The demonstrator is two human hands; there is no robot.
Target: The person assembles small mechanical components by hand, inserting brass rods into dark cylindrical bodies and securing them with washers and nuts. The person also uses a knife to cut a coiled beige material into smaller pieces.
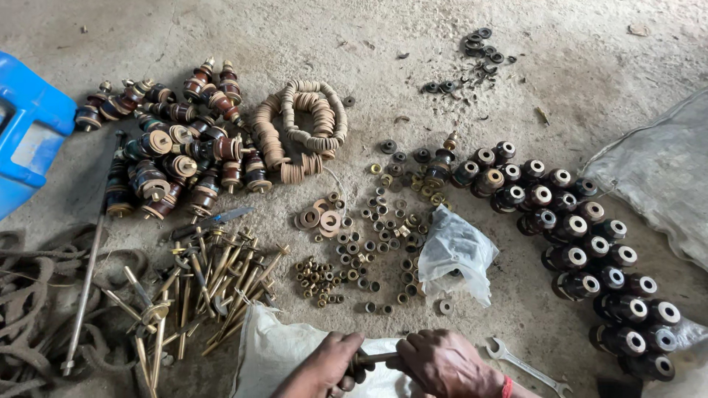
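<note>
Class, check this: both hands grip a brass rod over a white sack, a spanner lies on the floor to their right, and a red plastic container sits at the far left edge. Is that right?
One detail is wrong: the plastic container at the far left is blue, not red, as the head view shows. The left hand and right hand do grip the brass rod over the white sack, with the spanner to their right.

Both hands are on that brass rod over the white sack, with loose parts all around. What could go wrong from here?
1. The small nuts and washers lie loose just ahead of the hands; a slip of the left hand or right hand could scatter them.
2. The spanner lies close by the right wrist and could get knocked.
3. The brass rod could twist out of grip.
</note>
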